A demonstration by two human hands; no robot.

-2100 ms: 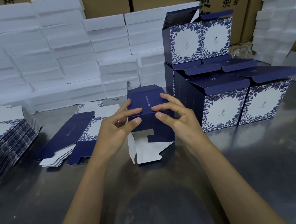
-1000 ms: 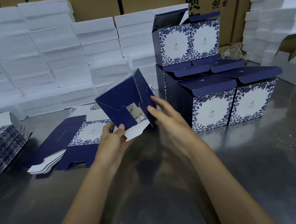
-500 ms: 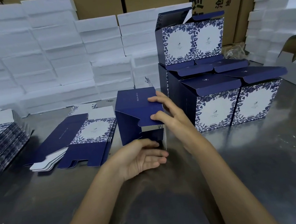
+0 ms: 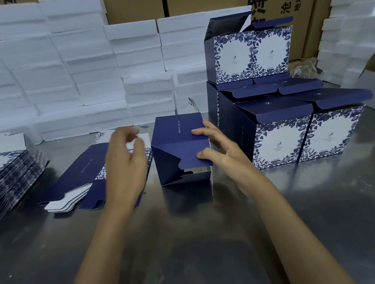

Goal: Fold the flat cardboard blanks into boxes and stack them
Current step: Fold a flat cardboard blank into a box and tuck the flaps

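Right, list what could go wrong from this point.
The dark blue half-folded cardboard box is touched only by the right hand; its bottom flaps look unlocked and might spring open. The blurred left hand, held above the loose flat blue-and-white blanks, could knock them askew.

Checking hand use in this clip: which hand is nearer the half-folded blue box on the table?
Right. The right hand touches the half-folded box, fingertips on its top panel and front flap. The left hand hovers just left of it, blurred, not touching.
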